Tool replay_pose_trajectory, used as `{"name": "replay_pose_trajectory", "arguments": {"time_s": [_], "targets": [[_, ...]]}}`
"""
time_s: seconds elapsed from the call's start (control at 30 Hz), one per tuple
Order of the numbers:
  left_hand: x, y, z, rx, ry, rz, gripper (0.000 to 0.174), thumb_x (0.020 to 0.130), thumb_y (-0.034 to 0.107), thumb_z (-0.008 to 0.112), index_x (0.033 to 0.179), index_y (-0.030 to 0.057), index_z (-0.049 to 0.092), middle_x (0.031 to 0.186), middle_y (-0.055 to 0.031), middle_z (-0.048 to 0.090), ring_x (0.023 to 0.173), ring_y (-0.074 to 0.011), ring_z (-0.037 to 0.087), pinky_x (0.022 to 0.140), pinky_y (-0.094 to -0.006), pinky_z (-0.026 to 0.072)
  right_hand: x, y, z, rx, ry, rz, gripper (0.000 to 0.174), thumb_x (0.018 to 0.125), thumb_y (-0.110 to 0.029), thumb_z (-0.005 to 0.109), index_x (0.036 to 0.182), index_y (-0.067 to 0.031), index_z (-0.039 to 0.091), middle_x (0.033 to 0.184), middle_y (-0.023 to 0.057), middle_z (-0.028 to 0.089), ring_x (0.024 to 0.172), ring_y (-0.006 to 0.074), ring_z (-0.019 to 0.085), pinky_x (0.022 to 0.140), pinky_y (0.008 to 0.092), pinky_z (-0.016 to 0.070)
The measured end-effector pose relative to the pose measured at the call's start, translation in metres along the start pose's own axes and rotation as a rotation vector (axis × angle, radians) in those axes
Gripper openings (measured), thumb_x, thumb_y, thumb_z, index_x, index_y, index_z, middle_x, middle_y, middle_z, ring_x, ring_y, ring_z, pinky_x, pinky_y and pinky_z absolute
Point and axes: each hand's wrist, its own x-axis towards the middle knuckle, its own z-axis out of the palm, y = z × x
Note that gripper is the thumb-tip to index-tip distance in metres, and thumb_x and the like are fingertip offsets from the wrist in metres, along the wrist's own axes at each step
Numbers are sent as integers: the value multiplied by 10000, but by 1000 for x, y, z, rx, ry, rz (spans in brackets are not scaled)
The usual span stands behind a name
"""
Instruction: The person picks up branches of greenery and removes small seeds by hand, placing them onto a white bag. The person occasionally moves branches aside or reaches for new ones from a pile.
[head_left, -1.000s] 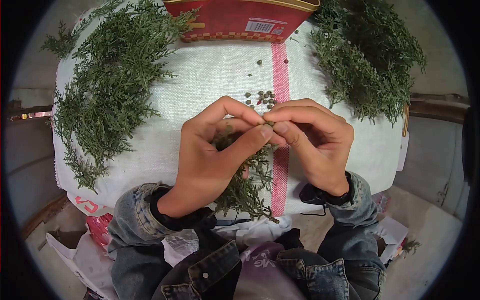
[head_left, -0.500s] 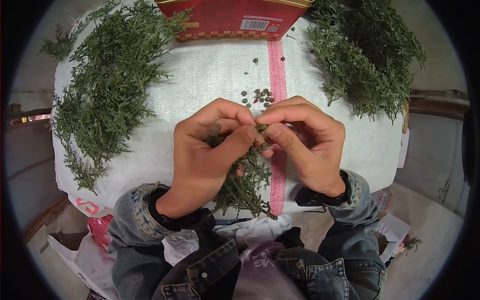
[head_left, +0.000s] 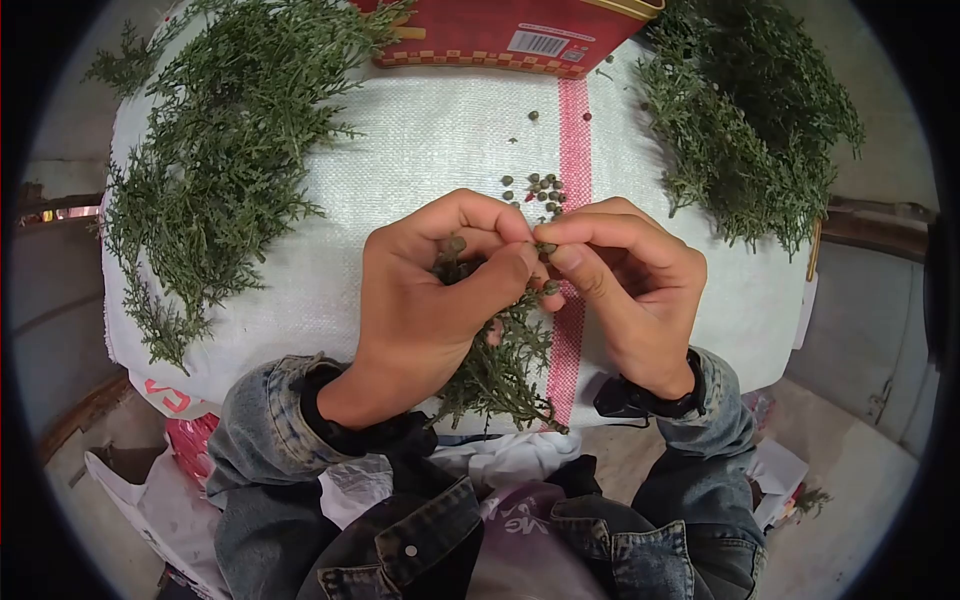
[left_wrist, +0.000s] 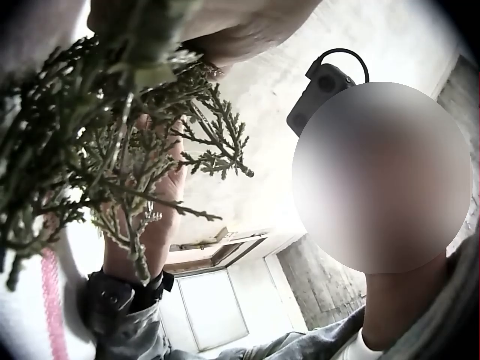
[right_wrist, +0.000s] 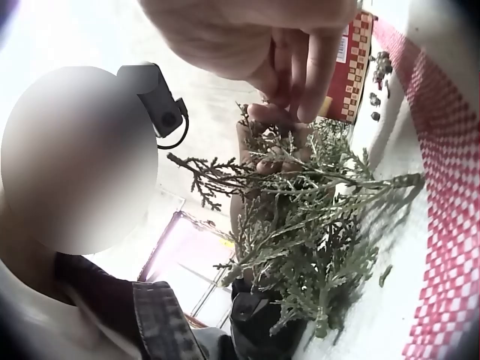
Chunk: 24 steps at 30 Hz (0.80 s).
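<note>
My left hand [head_left: 420, 290] holds a green conifer sprig [head_left: 495, 375], whose scaly twigs hang below the palm over the white woven sack [head_left: 400, 130]. Thumb and forefinger of my right hand [head_left: 640, 290] pinch a small round green cone [head_left: 546, 249] right beside the left fingertips. Another cone [head_left: 550, 287] shows on the sprig just beneath. In the right wrist view the same sprig [right_wrist: 300, 225] spreads out under the right hand [right_wrist: 255, 37]. Several loose cones [head_left: 543, 186] lie on the sack beyond the fingertips.
A large pile of conifer branches [head_left: 230, 150] lies on the left of the sack, another pile [head_left: 750, 120] on the right. A red tin [head_left: 500, 35] stands at the far side. A pink stripe [head_left: 574, 150] runs down the sack. White bags [head_left: 160, 510] sit below at left.
Both hands stay together at the sprig with small finger shifts. A second cone below the fingertips, hidden a second ago, now shows. The whole head view has shifted slightly.
</note>
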Motion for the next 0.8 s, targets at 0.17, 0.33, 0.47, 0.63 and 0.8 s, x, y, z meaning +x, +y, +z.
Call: {"name": "replay_pose_trajectory", "arguments": {"time_s": [0.17,0.33,0.47,0.63,0.8], "targets": [[3,2,-1,-68,-9,-62,63,917,19,607,963,-24,601,801,-67,683,721,-92,661,489,-171,439,0,1,0,-13,42,21,170,871,84,631,1034,74,678,991,142,657,834,150,663,705,222,539],[2,-3,-3,-58,14,-58,70,920,31,606,961,-26,605,806,-67,686,718,-85,656,497,-169,441,0,4,-1,-74,18,4,175,887,69,621,1056,57,668,992,131,641,804,133,643,659,217,536],[4,-1,-2,-53,29,-63,73,920,36,607,964,-22,609,814,-72,692,696,-73,644,499,-168,441,1,5,0,-97,18,-4,180,894,60,619,1069,48,662,1000,124,633,779,123,633,630,212,534],[4,-2,-3,-33,32,-75,80,922,43,609,972,-19,611,822,-81,699,663,-66,631,496,-165,439,1,4,2,-83,46,39,186,894,49,627,1076,44,664,1008,117,644,797,121,643,652,209,539],[5,3,-1,-37,-6,-73,99,923,63,602,976,-20,610,827,-78,696,682,-67,632,491,-174,441,2,1,-1,-99,56,44,186,899,37,627,1081,42,665,996,108,653,798,110,640,661,205,525]]}}
